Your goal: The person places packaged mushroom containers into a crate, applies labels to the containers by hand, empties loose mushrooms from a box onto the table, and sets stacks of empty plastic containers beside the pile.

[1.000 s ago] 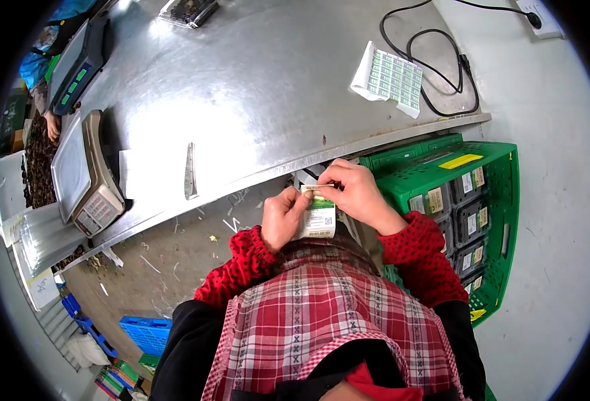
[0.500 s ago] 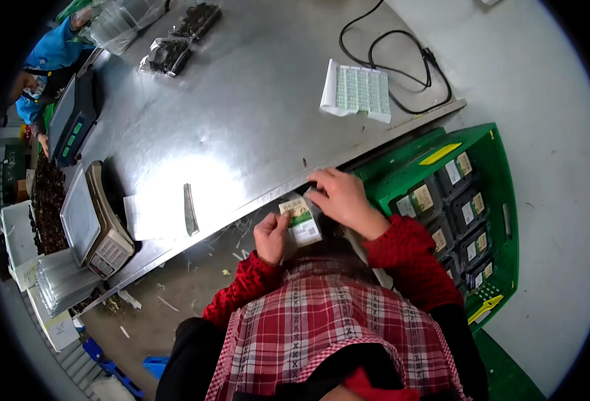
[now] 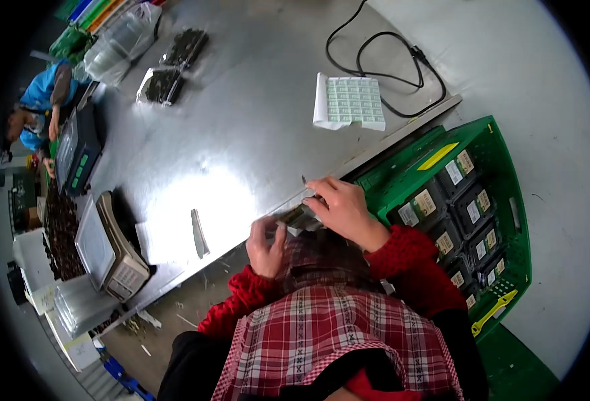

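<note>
A small clear plastic box with a printed label (image 3: 300, 218) is tilted at the table's front edge, above my lap, so its label shows only at a slant. My right hand (image 3: 343, 208) grips the box's right end with thumb and fingers. At its left end is my left hand (image 3: 266, 250), slightly blurred, thumb and fingers apart; whether the fingertips touch the box I cannot tell. Right of my right arm stands a green crate (image 3: 518, 234) holding several dark labelled boxes (image 3: 420, 206) in rows.
On the metal table (image 3: 241, 127) lie a sticker sheet (image 3: 353, 101), a black cable (image 3: 391, 67), a strip (image 3: 199, 234) and two dark-filled packs (image 3: 163, 85). Two scales (image 3: 111, 250) stand left, with stacked clear trays (image 3: 84, 304) beside one. A person in blue (image 3: 44, 87) works at the far left.
The labelled box has tipped from facing up to a slant. My left hand's pinch has loosened and its fingers have parted. The camera view has shifted slightly.
</note>
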The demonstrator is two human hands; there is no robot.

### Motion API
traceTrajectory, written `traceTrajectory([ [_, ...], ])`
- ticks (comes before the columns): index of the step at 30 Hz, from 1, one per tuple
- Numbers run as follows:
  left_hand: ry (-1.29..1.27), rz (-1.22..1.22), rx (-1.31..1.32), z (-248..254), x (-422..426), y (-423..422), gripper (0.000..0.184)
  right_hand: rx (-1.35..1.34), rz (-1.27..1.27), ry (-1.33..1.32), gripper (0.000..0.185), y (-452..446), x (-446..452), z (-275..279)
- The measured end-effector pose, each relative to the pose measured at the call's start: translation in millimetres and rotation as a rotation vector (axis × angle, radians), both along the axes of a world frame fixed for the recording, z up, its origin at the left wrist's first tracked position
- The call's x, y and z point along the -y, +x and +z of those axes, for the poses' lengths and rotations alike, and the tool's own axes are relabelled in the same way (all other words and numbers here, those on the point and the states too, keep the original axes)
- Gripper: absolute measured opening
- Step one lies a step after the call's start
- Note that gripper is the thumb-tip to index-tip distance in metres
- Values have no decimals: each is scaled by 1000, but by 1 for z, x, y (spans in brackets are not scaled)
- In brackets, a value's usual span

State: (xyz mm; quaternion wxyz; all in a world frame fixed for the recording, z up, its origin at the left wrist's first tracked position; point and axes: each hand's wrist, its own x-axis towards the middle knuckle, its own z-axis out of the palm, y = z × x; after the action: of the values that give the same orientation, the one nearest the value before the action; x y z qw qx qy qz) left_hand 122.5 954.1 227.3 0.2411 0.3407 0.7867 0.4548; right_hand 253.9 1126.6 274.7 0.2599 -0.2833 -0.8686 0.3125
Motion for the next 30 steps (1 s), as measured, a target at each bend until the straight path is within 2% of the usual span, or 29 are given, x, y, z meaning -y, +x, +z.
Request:
traceTrajectory([
  [1,-28,4,54,23,-28,-7,24,-62,-11,52,22,-1,-2,5],
  [3,89,-48,4,12,-96,-24,33,-108,-32,102,22,-1,-7,15],
  [4,62,-85,-132,4,-134,-30,46,-146,-49,137,22,0,-8,18],
  [5,90,-127,-402,-26,-171,-36,61,-146,-55,169,23,0,-9,18],
  [6,-9,-58,-507,-43,-204,-31,72,-164,-56,212,23,0,-10,15],
  [7,-109,-4,-468,-47,-232,-25,65,-166,-58,226,23,0,-11,15],
  [8,-86,-16,-475,-51,-246,-24,65,-168,-62,240,23,0,-11,15],
  [10,-151,-155,-471,-57,-269,-25,49,-183,-86,245,22,2,-14,20],
  [11,-79,-123,-449,-61,-272,-24,37,-202,-109,239,24,3,-15,19],
  [12,-41,-173,-223,-69,-277,-39,32,-223,-134,233,26,5,-16,20],
  [14,160,-312,52,-23,-262,-52,16,-285,-203,311,28,14,-24,29],
  [15,140,-453,65,18,-249,-58,13,-340,-245,371,31,18,-29,35],
  [17,138,-742,114,98,-227,-64,10,-310,-347,526,51,46,-48,63],
  [18,152,-894,165,129,-217,-63,11,-253,-389,513,62,59,-53,87],
  [19,75,-1002,217,157,-210,-60,10,-240,-385,473,66,67,-55,113],
  [20,67,-1019,223,176,-203,-54,10,-205,-334,478,59,73,-54,129],
  [22,85,-962,378,201,-196,-36,13,-222,-207,-76,53,88,-39,131],
  [23,113,-809,520,207,-191,-21,22,-349,-175,-198,35,93,-32,135],
  [24,239,-770,588,208,-186,-15,32,-345,-193,-188,35,98,-29,136],
  [26,410,-723,503,204,-176,1,34,-519,-251,-453,26,113,-22,136],
  [28,435,-836,489,190,-175,5,26,-515,-307,-474,21,125,-15,137],
  [30,328,-932,436,183,-176,10,15,-520,-358,-491,20,136,-6,136],
])
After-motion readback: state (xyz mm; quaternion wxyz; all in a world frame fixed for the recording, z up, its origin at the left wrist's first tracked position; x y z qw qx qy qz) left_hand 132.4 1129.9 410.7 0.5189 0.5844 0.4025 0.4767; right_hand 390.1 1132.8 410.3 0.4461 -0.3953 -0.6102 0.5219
